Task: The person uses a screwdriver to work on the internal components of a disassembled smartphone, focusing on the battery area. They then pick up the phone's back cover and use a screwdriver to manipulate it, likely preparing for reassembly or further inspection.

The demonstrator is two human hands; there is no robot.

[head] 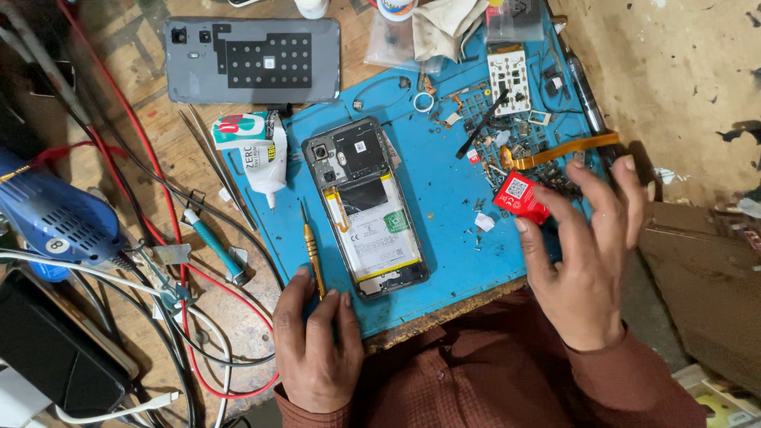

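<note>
An opened phone (366,208) with its battery and boards exposed lies on a blue work mat (444,198). My left hand (313,341) rests at the mat's near edge, fingers apart, fingertips touching the tip end of a yellow-handled screwdriver (311,247) beside the phone. My right hand (583,254) hovers over the mat's right side with fingers spread, just beside a small red box (519,196). Neither hand holds anything.
The phone's grey back cover (252,61) lies on the wooden bench at the top. A glue tube (258,150), tweezers (218,162), a teal-handled tool (214,246), a blue heat gun (55,218), red and black cables, an orange flex cable (563,149) and small parts surround the mat.
</note>
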